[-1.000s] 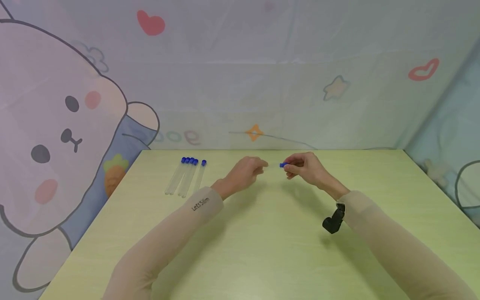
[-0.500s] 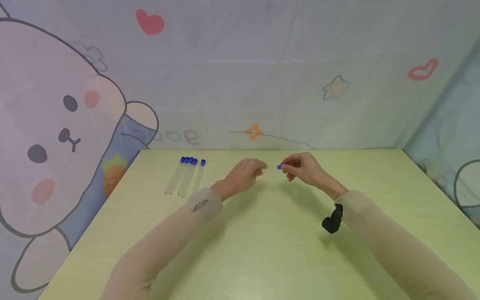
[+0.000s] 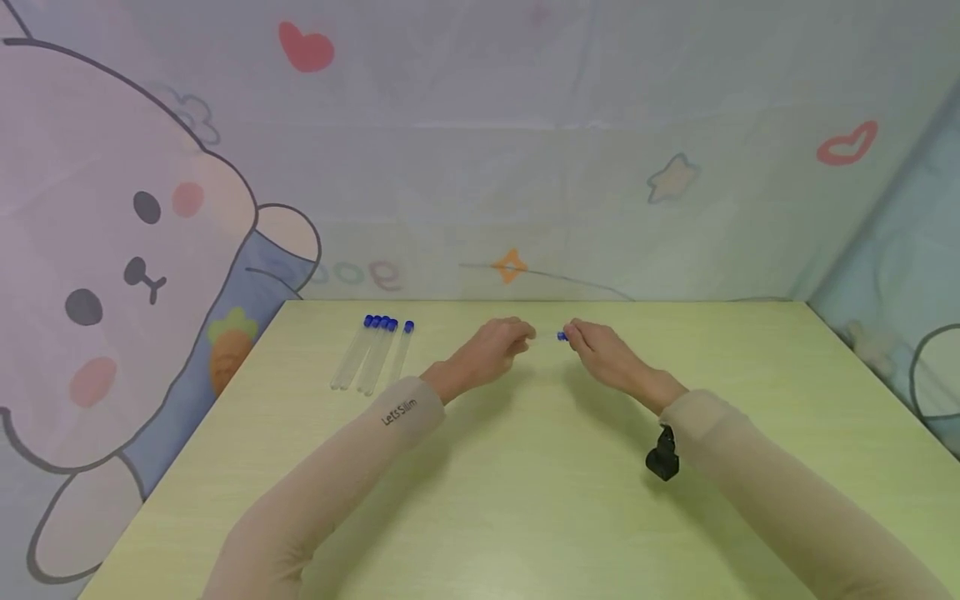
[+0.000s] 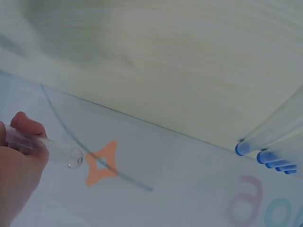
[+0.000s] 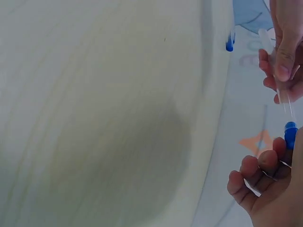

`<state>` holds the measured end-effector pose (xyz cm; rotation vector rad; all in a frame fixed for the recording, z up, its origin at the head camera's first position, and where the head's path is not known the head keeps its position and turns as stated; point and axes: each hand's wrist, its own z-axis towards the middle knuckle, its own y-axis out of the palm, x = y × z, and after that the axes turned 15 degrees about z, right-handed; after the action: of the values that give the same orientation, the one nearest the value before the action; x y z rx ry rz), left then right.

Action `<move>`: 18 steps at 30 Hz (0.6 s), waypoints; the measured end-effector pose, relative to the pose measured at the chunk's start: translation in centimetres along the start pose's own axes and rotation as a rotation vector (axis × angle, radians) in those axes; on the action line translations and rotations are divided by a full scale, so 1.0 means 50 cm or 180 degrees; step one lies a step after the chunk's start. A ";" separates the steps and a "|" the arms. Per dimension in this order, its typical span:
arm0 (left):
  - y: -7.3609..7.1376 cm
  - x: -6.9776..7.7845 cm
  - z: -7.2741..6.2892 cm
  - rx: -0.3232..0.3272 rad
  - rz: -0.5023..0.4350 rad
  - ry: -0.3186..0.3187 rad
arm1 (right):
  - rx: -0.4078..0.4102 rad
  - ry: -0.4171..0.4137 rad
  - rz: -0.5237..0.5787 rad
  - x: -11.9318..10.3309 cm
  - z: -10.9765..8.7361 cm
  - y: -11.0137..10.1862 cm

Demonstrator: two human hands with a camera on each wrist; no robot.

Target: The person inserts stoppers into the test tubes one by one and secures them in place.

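Note:
In the head view my left hand [image 3: 491,346] holds a clear test tube [image 5: 284,94], its rounded end [image 4: 75,158] sticking out past the fingers in the left wrist view. My right hand [image 3: 607,354] pinches a blue cap [image 5: 290,135] at the tube's other end. Thumb and index finger are on the cap, while the other fingers curl loosely below it in the right wrist view. Whether the cap is seated on the tube or only beside its mouth, I cannot tell. Both hands are raised above the table.
On the left of the pale wooden table [image 3: 525,500] lie several blue-capped test tubes [image 3: 371,354], one slightly apart from the others. A cartoon-printed cloth [image 3: 465,167] hangs behind the table's back edge. A small black camera [image 3: 663,458] is on the right wrist.
My right hand has turned at the wrist, its back now more upward and its fingers lower, with the cap still pinched. The left hand stays nearly still with the tube.

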<state>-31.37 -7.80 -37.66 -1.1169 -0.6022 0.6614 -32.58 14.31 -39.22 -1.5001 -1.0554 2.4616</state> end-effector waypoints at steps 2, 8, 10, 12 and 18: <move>0.004 0.000 0.000 0.0050 -0.0054 0.0008 | 0.0058 0.0013 0.0148 -0.001 -0.001 0.006; 0.014 0.005 -0.004 0.0179 -0.0194 -0.0123 | 0.0190 0.0124 0.0417 -0.004 -0.006 0.017; 0.017 0.008 -0.005 0.0233 -0.0176 -0.0157 | 0.0221 0.0191 0.0479 -0.005 -0.007 0.020; 0.020 0.011 -0.007 0.0286 -0.0165 -0.0193 | 0.0239 0.0267 0.0560 -0.008 -0.009 0.023; 0.025 0.022 -0.009 0.0454 -0.0089 -0.0231 | 0.0350 0.0351 0.0632 -0.015 -0.008 0.027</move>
<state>-30.50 -6.89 -38.86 -0.9533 -0.6219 0.7120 -31.46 13.19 -39.55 -1.7589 -0.7740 2.4804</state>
